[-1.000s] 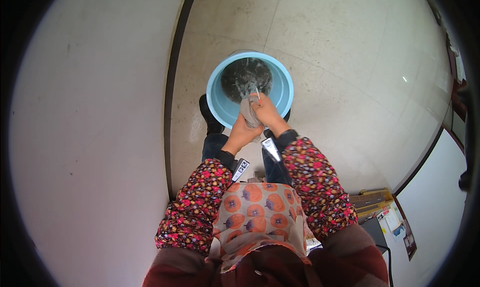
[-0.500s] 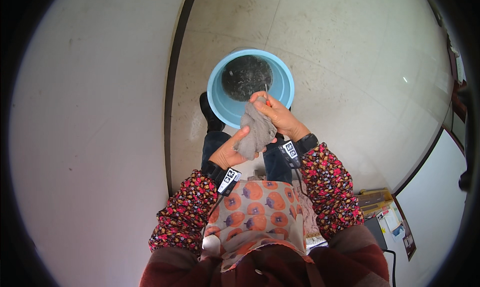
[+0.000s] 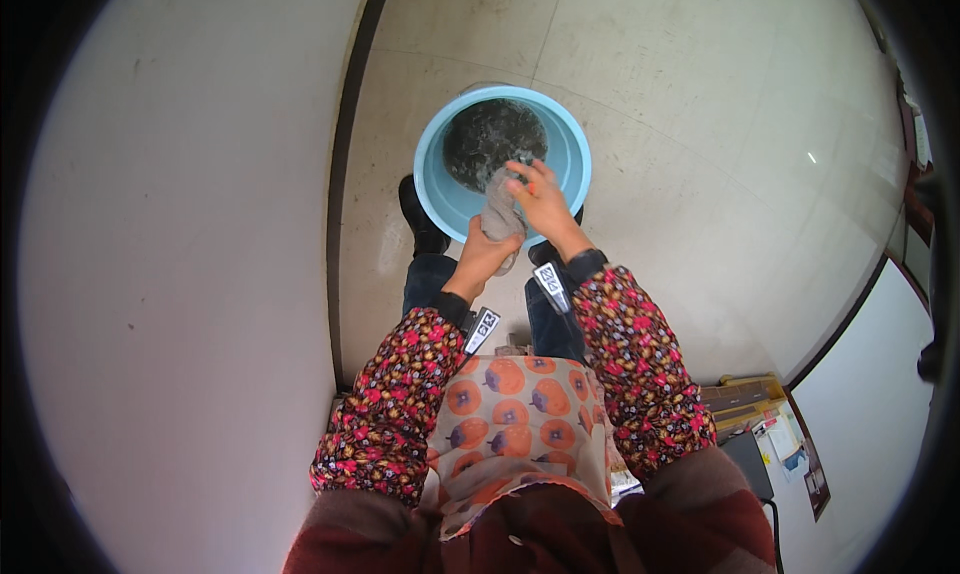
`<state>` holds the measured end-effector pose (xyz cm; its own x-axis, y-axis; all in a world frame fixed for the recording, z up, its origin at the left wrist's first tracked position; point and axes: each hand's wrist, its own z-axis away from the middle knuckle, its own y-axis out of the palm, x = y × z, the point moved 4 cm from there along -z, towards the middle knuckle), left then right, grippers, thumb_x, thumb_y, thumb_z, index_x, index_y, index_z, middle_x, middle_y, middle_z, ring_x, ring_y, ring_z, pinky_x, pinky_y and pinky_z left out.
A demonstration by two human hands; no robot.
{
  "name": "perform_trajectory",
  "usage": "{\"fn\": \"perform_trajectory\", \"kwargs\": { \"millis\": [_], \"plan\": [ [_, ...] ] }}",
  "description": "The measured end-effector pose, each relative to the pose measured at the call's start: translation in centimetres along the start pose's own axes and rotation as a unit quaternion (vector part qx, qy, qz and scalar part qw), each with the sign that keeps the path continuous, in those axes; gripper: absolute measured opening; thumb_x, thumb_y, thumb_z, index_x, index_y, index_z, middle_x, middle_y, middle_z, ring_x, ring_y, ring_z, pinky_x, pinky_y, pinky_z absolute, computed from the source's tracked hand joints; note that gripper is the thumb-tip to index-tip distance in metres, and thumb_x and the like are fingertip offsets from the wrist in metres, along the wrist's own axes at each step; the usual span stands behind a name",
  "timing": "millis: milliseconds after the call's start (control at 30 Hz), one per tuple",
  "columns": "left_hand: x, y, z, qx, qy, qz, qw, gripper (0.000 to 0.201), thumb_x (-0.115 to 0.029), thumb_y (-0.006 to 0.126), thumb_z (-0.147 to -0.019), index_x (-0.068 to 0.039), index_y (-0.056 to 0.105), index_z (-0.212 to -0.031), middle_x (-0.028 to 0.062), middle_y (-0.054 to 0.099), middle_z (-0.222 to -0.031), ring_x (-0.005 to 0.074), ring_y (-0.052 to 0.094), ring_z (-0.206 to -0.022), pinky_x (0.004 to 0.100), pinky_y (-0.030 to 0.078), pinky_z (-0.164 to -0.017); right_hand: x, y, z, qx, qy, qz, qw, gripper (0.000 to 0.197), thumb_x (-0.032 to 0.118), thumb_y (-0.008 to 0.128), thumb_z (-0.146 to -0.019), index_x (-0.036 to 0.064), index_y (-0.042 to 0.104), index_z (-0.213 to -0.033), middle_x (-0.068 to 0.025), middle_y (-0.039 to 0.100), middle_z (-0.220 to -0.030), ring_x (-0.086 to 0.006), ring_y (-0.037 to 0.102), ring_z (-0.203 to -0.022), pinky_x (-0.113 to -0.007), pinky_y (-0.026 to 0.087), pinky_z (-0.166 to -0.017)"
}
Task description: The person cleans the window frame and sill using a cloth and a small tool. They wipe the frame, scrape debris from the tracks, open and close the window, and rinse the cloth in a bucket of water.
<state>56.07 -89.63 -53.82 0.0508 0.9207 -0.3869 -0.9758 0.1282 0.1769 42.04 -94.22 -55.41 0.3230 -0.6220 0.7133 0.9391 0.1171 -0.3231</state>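
A damp-looking grey cloth (image 3: 503, 214), bunched and twisted lengthwise, hangs over the near part of a light-blue plastic bucket (image 3: 430, 189). My left hand (image 3: 483, 256) is wrapped round its lower end. At the upper end, my right hand (image 3: 545, 206) has its thumb and fingers bent about the cloth, slightly blurred. A small red-orange bit (image 3: 532, 187) of some object shows between the right fingers; the rest of it is hidden. Dark, rippled water with bits of foam (image 3: 490, 139) lies in the bucket.
The bucket stands on a pale tiled floor (image 3: 640, 84) between my dark shoes (image 3: 425, 224). A white wall (image 3: 190, 224) with a dark skirting strip (image 3: 345, 154) runs along the left. At lower right are a wooden box (image 3: 745, 404) and papers (image 3: 783, 439).
Both hands have moved forward, taking the cloth farther over the bucket. The cloth looks narrower and more twisted. A thin metal rod seen by the right fingers earlier no longer shows clearly.
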Motion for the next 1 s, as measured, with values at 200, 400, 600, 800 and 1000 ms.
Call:
{"fn": "perform_trajectory", "kwargs": {
  "millis": [200,400,600,800,1000],
  "plan": [
    [0.0,-1.0,1.2,0.025,0.01,0.111,0.993,0.074,-0.017,0.071,-0.086,0.002,0.026,-0.143,0.0142,0.048,-0.134,0.0204,0.051,-0.122,0.0325,0.044,-0.1,0.9,-1.6,3.0,0.091,-0.017,0.047,0.995,0.04,0.025,0.079,-0.083,0.0065,0.067,-0.116,-0.0074,0.068,-0.1,-0.0167,0.062,-0.087,-0.03,0.05,-0.075],
    [-0.7,-1.2,2.7,0.072,-0.04,0.283,0.955,0.068,-0.014,0.063,-0.09,-0.006,0.028,-0.148,0.0105,0.046,-0.139,0.0227,0.049,-0.127,0.0357,0.043,-0.103,0.1,-2.6,2.5,0.024,0.065,-0.092,0.993,0.029,0.013,0.077,-0.082,0.0048,0.068,-0.108,-0.0049,0.067,-0.098,-0.0107,0.055,-0.072,-0.025,0.047,-0.068],
    [-0.9,-1.4,2.7,0.039,-0.001,0.235,0.971,0.067,-0.012,0.064,-0.089,-0.005,0.03,-0.147,0.0106,0.046,-0.138,0.0224,0.048,-0.126,0.0351,0.042,-0.104,2.5,-3.1,2.9,0.026,-0.065,-0.002,0.998,0.012,0.009,0.074,-0.083,0.0072,0.073,-0.095,-0.0042,0.064,-0.091,-0.0133,0.055,-0.068,-0.027,0.047,-0.064],
    [-1.1,-1.3,3.1,0.031,0.01,0.189,0.981,0.065,-0.012,0.065,-0.088,-0.004,0.032,-0.145,0.0102,0.047,-0.135,0.0218,0.049,-0.124,0.0344,0.041,-0.104,4.5,-2.8,3.2,0.041,-0.217,0.112,0.969,0.013,0.01,0.073,-0.083,0.0101,0.074,-0.096,-0.0055,0.065,-0.092,-0.0235,0.066,-0.079,-0.033,0.052,-0.067],
    [-1.7,-1.0,3.6,0.048,-0.014,0.26,0.964,0.067,-0.012,0.063,-0.09,-0.007,0.03,-0.147,0.0094,0.047,-0.137,0.0216,0.049,-0.124,0.0349,0.043,-0.102,4.3,-2.8,3.1,0.043,-0.202,0.171,0.963,0.012,0.01,0.071,-0.086,0.0075,0.07,-0.098,-0.0067,0.067,-0.093,-0.0217,0.067,-0.082,-0.029,0.053,-0.072]
  ]
}}
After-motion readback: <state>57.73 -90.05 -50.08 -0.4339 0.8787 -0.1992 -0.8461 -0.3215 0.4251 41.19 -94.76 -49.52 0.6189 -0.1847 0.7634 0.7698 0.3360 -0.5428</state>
